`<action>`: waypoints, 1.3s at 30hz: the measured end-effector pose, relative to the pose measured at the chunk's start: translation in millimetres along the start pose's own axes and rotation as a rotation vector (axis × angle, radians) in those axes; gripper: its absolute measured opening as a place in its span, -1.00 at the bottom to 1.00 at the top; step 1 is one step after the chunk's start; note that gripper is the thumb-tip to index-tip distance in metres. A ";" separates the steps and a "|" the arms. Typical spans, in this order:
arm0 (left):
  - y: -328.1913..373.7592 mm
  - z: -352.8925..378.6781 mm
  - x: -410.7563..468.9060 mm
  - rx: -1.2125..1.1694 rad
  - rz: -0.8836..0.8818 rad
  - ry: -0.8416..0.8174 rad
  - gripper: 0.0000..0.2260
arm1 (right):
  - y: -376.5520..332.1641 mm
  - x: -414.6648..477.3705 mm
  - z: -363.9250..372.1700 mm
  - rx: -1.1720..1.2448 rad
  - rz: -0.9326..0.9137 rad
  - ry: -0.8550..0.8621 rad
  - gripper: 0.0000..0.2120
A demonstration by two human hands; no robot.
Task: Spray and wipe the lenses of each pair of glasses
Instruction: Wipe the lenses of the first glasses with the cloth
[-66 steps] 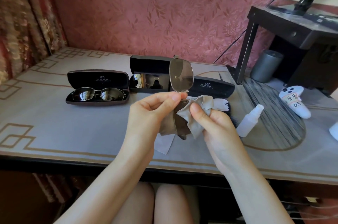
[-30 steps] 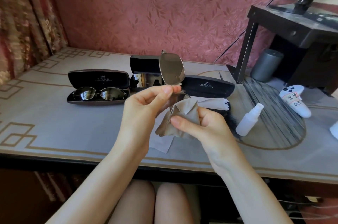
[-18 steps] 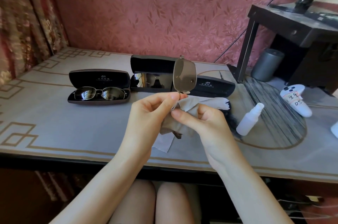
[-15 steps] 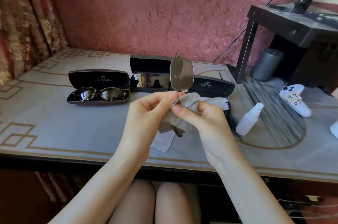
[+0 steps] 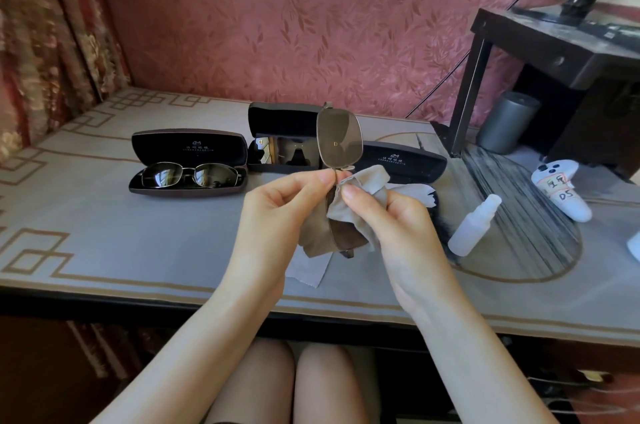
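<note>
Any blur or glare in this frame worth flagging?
Head view: the curtain at the left edge is smeared; the sunglasses in their case carry bright reflections; the held glasses, cloth, left hand and right hand are sharp, evenly lit.

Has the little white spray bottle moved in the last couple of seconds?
No. The spray bottle sits at the same spot on the left edge of the dark round mat.

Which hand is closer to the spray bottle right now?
Right. The right hand, wiping cloth in its fingers, is beside the spray bottle without touching it; the left hand, pinching the glasses, lies beyond it, farther from the bottle.
</note>
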State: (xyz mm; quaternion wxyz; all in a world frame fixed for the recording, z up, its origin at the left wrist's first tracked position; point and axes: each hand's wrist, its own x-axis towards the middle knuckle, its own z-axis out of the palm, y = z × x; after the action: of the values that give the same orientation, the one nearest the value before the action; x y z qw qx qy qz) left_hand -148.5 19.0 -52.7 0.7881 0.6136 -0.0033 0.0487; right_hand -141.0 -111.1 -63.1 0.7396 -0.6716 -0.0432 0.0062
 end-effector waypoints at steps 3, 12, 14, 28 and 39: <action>-2.7 -0.8 0.9 0.012 -0.007 -0.016 -0.83 | -0.3 -0.9 0.0 0.012 -0.005 0.008 -0.72; -1.9 -0.9 1.0 0.016 0.015 -0.016 -0.85 | 0.7 1.7 1.8 -0.020 -0.011 0.096 -0.60; -2.3 -0.5 0.7 0.028 0.021 -0.013 -0.86 | 0.9 1.6 0.6 -0.027 0.002 0.102 -0.67; -3.7 2.8 1.8 0.024 0.025 0.026 -0.85 | 3.5 0.8 0.5 0.032 0.012 0.094 -0.61; -1.1 2.2 0.4 -0.064 0.068 0.058 -0.84 | 9.1 -12.8 -14.5 0.048 0.034 -0.120 -0.91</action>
State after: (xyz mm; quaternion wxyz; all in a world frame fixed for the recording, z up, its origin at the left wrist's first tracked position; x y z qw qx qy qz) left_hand -147.8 16.6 -53.2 0.8049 0.5861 -0.0030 0.0929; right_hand -152.2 -125.5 -74.2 0.7512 -0.6529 -0.0760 0.0600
